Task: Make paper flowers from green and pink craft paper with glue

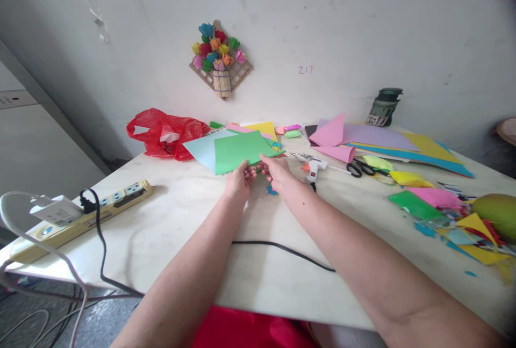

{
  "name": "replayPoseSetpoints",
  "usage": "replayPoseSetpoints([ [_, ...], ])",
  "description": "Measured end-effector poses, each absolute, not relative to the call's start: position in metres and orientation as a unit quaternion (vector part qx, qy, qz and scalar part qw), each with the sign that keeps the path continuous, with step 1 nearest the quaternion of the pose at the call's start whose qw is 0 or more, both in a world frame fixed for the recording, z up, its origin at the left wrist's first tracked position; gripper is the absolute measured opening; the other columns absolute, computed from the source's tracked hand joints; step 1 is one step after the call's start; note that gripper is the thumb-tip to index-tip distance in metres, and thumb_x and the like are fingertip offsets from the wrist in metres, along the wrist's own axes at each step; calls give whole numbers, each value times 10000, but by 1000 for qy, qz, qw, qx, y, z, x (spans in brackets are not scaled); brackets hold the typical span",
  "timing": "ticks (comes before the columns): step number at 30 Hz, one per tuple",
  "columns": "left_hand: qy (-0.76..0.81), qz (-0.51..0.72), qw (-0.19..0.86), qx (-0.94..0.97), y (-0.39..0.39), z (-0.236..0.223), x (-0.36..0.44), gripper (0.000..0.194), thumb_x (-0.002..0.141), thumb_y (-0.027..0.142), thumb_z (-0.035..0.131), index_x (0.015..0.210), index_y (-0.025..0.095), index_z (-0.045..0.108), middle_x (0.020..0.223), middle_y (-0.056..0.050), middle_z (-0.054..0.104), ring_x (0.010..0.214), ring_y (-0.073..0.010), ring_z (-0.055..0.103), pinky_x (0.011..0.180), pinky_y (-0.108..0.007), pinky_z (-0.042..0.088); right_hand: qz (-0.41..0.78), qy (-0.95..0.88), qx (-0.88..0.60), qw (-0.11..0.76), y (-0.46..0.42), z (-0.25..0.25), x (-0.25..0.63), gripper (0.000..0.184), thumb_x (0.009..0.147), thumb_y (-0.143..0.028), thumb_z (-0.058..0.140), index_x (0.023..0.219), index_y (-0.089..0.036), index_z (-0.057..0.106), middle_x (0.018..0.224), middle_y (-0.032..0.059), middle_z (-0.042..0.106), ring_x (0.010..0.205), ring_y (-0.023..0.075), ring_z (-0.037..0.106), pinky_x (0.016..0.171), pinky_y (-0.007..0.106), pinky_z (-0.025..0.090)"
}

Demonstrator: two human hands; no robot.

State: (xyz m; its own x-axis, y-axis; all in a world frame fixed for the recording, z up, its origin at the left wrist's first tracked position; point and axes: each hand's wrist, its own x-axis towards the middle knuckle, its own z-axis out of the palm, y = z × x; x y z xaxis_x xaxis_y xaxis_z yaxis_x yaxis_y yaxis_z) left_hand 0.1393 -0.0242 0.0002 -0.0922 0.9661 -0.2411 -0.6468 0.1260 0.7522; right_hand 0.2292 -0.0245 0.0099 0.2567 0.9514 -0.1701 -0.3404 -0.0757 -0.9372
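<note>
Pale table (181,214) fills lower frame, cut scraps (479,230) far R. L hand (237,180) & R hand (277,171) pinch near edge of green sheet (239,149), approx. ctr; sheet looks uncut, so prob. early stage; glue gun (316,166) unheld.

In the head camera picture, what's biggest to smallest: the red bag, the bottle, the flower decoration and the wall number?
1. Red bag and flower decoration: too alike to rank
2. Bottle
3. Wall number

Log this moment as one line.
left hand: holds green sheet, near edge | right hand: same sheet, near corner | glue gun: on table, right of hands
</note>
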Motion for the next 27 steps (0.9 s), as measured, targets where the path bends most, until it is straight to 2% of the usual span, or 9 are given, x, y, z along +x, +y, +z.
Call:
replayPoseSetpoints([
  [8,395,615,649,211,-25,1,140,183,791,169,489,621,109,519,460,-17,532,393,-76,498,414,-171,430,499,-306,-524,619,-22,8,229,161,711,-150,564,572,-142,485,465,-26,547,350,41,387,303,152,206],
  [12,396,622,645,199,-25,2,140,116,781,131,483,676,107,529,462,-7,534,391,-74,496,413,-169,432,529,-313,-501,609,-24,9,229,163,732,-181,561,590,-135,495,460,-18,547,339,43,389,292,157,204],
  [16,390,616,651,212,-26,2,141,104,782,155,482,739,91,554,470,-15,545,390,-80,503,420,-175,439,534,-315,-498,607,-25,10,227,168,712,-120,561,571,-135,472,445,-26,542,337,40,395,288,153,212],
  [19,422,615,635,200,-25,5,137,232,792,264,471,863,59,556,507,-44,570,429,-123,554,468,-220,477,529,-308,-504,610,-24,10,229,171,710,-100,551,562,-133,471,423,-32,528,332,37,388,289,150,217],
  [23,466,619,608,173,-20,14,115,489,779,439,450,1080,54,467,661,-107,617,570,-216,635,529,-302,515,539,-304,-506,601,-23,11,233,176,718,-94,536,558,-129,472,412,-28,519,332,35,385,293,147,202],
  [25,478,604,613,178,-17,19,99,528,781,456,446,1166,97,404,727,-109,623,611,-236,648,540,-325,522,550,-307,-506,589,-23,12,234,180,725,-91,524,556,-126,474,413,-26,517,334,33,381,298,146,198],
  [27,495,562,623,226,-16,22,83,562,769,401,507,1220,101,360,766,-124,624,640,-253,654,543,-329,524,555,-311,-509,579,-23,12,234,185,730,-92,518,554,-125,473,419,-25,518,336,30,374,303,146,193],
])
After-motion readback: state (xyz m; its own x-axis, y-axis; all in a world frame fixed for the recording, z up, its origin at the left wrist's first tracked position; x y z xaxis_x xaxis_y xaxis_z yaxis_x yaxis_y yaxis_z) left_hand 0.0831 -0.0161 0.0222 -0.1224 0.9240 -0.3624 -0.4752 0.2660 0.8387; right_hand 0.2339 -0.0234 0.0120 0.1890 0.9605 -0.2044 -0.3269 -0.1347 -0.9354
